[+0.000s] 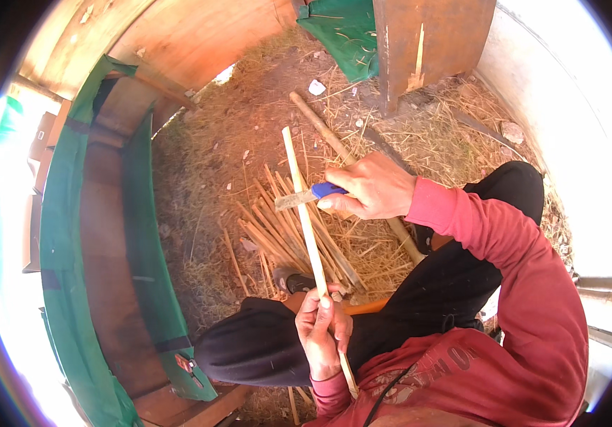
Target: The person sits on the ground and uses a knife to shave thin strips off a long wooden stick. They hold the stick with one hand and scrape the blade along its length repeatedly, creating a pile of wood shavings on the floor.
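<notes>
A: What's nearest?

B: The left hand (322, 329), low in the middle of the view, above a black-trousered knee (256, 345). Its fingers (326, 304) are clenched round the lower part of a pale stick (304, 206), thumb laid along it.

A: And the stick itself?

B: Long and thin, a light split strip. It runs from under the left hand up and slightly left, its free tip over the bare ground. Its bottom end pokes out below the hand, against the red shirt (462, 370).

A: The other hand?

B: The right hand (371, 186) is further out, to the right of the stick about midway up. Its fingers are closed on a knife (311, 195) with a blue handle; the grey blade points left and lies across the stick, touching it.

A: What's under all that?

B: A bundle of similar strips (284, 231) lying on the ground, fanned out beneath the stick and knife, on dry straw (419, 142). A thicker pole (323, 128) lies slantwise behind the right hand.

A: Further still?

B: A rusty brown panel (430, 39) at the top, green sheeting (345, 32) beside it, and a green-edged wooden frame (99, 235) curving down the left side.
</notes>
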`<state>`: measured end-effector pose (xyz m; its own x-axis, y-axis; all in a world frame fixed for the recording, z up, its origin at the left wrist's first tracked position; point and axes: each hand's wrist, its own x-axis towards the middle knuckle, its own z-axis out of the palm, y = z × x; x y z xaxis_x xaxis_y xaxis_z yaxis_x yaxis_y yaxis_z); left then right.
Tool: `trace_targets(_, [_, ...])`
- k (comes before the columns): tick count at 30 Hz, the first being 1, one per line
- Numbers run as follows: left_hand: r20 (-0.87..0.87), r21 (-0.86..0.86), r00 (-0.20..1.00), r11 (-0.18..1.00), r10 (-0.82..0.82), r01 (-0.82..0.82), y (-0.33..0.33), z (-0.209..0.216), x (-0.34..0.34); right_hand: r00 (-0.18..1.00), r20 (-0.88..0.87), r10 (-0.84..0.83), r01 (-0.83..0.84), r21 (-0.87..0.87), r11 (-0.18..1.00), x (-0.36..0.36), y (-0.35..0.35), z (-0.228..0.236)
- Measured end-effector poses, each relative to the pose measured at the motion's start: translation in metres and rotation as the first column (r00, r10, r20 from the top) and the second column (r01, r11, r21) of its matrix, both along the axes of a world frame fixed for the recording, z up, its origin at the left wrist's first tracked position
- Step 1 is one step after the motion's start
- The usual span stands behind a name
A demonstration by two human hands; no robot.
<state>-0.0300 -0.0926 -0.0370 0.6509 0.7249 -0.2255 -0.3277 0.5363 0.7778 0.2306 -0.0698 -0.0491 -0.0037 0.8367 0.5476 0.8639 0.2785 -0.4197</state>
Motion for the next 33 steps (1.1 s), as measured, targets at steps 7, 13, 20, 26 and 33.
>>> trace_targets(7, [-0.162, 0.159, 0.985, 0.987, 0.057, -0.031, -0.019, 0.011, 0.003, 0.968, 0.105, -0.230, 0.218, 0.113, 0.969, 0.003, 0.005, -0.005])
trace_targets(13, [-0.175, 0.163, 0.984, 0.987, 0.035, -0.006, -0.025, 0.011, 0.008, 0.876, 0.070, -0.477, 0.473, 0.058, 0.879, 0.032, 0.024, -0.010])
trace_targets(20, [-0.215, 0.136, 0.973, 0.989, 0.088, -0.059, -0.016, 0.009, -0.009, 0.660, -0.140, -0.738, 0.719, -0.169, 0.675, 0.110, 0.030, 0.013])
trace_targets(26, [-0.161, 0.113, 0.987, 0.994, 0.029, -0.011, -0.016, 0.005, 0.000, 0.982, -0.053, -0.183, 0.183, 0.000, 0.983, 0.027, 0.004, 0.006])
trace_targets(33, [-0.103, 0.069, 0.992, 0.995, -0.070, 0.078, -0.026, 0.010, -0.004, 0.886, 0.051, -0.462, 0.463, -0.162, 0.871, 0.027, 0.009, 0.010])
